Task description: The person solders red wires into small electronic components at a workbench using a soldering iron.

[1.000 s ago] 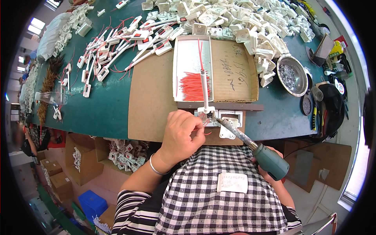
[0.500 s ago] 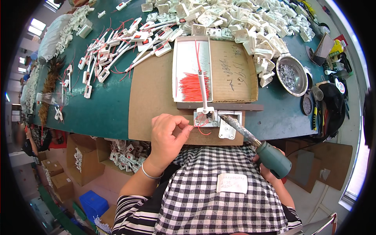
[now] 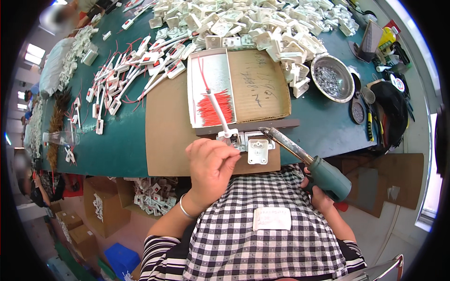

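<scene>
Head view, near to far. Checked apron (image 3: 253, 234) fills bottom centre. Left hand (image 3: 211, 168), centre frame, fingers curled and pinched shut at the near edge of the white plastic parts (image 3: 243, 140); what sits between the fingertips is too small to tell, probably a wire end held steady for the joint. Right hand (image 3: 323, 194), lower right, gripping the green handle of the soldering iron (image 3: 304, 159), barrel angled up-left so the tip lands just beside the parts while the hand stays back from the heat. Parts parked against a dark strip (image 3: 253, 126), likely as a stop. Cardboard sheet (image 3: 168, 136) under the work, presumably shielding the green surface (image 3: 117, 145). White tray (image 3: 206, 75) just above centre, bundle of red wires (image 3: 215, 110) at its near end, within easy reach. Metal bowl (image 3: 333, 77) upper right, small silver bits inside. Heap of white housings (image 3: 262, 23) along the top; wired assemblies (image 3: 126, 75) spread upper left.
</scene>
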Tool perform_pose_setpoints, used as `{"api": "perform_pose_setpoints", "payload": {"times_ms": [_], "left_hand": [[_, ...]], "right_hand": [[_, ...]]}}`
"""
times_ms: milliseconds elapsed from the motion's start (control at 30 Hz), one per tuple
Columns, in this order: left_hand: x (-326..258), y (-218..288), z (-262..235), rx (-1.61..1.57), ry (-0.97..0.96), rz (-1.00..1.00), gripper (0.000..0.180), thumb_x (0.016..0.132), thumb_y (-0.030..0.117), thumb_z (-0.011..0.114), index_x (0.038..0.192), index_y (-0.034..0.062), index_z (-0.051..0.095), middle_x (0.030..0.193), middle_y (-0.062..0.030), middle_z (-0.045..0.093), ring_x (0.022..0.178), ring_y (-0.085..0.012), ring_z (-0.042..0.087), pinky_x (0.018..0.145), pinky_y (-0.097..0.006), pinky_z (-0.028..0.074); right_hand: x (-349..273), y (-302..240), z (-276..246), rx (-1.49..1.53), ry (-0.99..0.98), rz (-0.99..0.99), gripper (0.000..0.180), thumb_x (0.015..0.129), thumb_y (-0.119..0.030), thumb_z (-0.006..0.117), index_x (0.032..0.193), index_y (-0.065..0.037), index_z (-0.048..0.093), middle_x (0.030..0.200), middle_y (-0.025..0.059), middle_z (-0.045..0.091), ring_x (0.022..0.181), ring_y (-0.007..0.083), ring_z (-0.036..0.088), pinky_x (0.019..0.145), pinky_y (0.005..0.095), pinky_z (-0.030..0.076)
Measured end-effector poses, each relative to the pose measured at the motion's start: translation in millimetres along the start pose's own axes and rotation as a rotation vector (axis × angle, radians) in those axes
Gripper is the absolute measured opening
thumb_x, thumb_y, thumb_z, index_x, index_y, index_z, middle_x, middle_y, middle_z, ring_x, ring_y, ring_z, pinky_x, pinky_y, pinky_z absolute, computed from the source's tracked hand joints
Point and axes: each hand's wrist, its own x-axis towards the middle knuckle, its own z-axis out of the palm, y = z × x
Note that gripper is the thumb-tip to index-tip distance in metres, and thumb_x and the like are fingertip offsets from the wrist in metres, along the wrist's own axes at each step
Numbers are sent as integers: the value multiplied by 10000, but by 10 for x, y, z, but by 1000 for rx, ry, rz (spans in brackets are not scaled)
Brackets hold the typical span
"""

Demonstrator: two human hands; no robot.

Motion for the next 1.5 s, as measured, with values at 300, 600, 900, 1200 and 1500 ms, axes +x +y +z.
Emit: {"api": "perform_pose_setpoints", "payload": {"times_ms": [300, 600, 900, 1200, 1500], "left_hand": [[67, 134, 254, 210, -44, 45, 139, 651, 118, 735, 745, 168, 645, 997, 35, 508, 985, -208, 409, 845, -374, 259], [144, 171, 305, 312, -55, 94, 119, 641, 135, 712, 709, 166, 620, 1055, 32, 503, 1009, -207, 398, 836, -381, 241], [129, 150, 339, 327, -49, 103, 109, 648, 153, 702, 706, 157, 610, 1064, 34, 501, 1006, -208, 392, 824, -386, 247], [126, 127, 365, 331, -25, 111, 115, 628, 133, 690, 687, 152, 593, 1064, 31, 507, 998, -206, 401, 814, -384, 254], [117, 121, 368, 329, -16, 115, 112, 629, 133, 687, 685, 145, 590, 1075, 29, 502, 1004, -207, 398, 817, -386, 250]], "right_hand": [[-232, -57, -224, -141, -61, 215, 125, 791, -102, 589, 854, -6, 636, 731, 84, 655, 692, 218, 647, 651, 314, 511], [-225, -245, -266, -169, -112, 27, 302, 689, -178, 703, 931, -10, 638, 899, 112, 651, 780, 263, 643, 704, 326, 514], [-163, -374, -293, -535, -165, -198, 308, 670, -153, 714, 945, -38, 637, 869, 83, 648, 760, 254, 639, 678, 317, 513], [-151, -493, -284, -550, -176, -154, 303, 673, -122, 726, 945, -29, 631, 852, 77, 653, 753, 235, 646, 692, 304, 513], [-200, -455, -322, -467, -175, -72, 284, 689, -204, 670, 937, -67, 648, 903, 95, 615, 797, 259, 611, 696, 345, 487]]}}
